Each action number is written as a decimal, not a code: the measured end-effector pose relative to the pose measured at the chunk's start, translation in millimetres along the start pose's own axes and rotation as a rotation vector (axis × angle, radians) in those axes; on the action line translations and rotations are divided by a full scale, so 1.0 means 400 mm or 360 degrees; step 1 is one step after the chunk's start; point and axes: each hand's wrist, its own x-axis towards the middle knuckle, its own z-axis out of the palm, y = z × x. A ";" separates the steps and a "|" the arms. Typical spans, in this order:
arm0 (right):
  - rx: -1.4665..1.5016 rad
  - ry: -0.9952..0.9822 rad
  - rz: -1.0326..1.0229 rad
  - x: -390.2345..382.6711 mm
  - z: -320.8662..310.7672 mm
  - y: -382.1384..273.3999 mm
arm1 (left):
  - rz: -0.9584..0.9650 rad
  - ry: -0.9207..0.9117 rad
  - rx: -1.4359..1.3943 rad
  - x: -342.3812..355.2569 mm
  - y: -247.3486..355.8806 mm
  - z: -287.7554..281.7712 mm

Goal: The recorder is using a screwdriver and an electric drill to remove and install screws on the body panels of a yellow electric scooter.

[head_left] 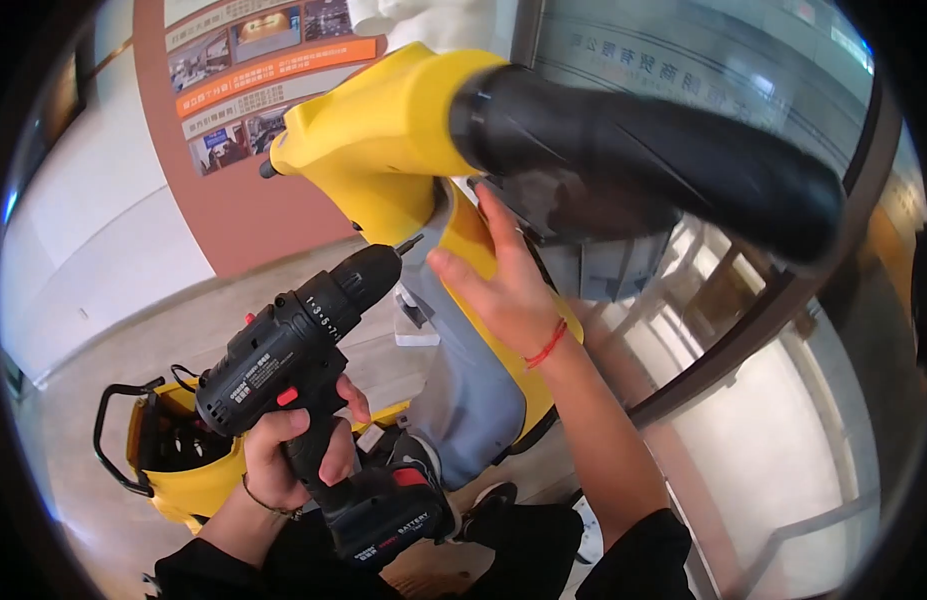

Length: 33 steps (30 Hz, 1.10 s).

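My left hand point(293, 450) grips the handle of a black cordless drill point(283, 360) with red buttons and a battery at its base. The drill tilts up to the right, and a thin bit point(410, 244) sticks out of its chuck toward a yellow-and-grey machine point(473, 370). My right hand point(498, 285), with a red string on the wrist, is at the machine's yellow side. Its thumb and forefinger are stretched apart, nothing shows between them, and the other fingers are partly hidden. Above it, a thick black tubular part point(643, 150) juts right from the yellow top point(383, 110).
A yellow container point(198, 490) with a black handle and dark contents stands at the lower left. Behind is a brown display board point(243, 190) with photos. A dark frame rail point(753, 335) and glass panel point(703, 60) lie at the right. My shoe point(490, 505) is below.
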 end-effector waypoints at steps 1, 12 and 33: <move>0.0181 -0.0125 0.0194 0.034 0.013 -0.002 | -0.0003 -0.0011 -0.0026 0.016 0.009 -0.003; 0.0085 0.0378 0.0370 0.073 0.086 0.090 | -0.0165 -0.0113 -0.0006 0.080 0.076 -0.076; -0.0426 0.0472 0.0387 0.067 0.103 0.079 | -0.0405 -0.0290 -0.0144 0.241 0.065 -0.172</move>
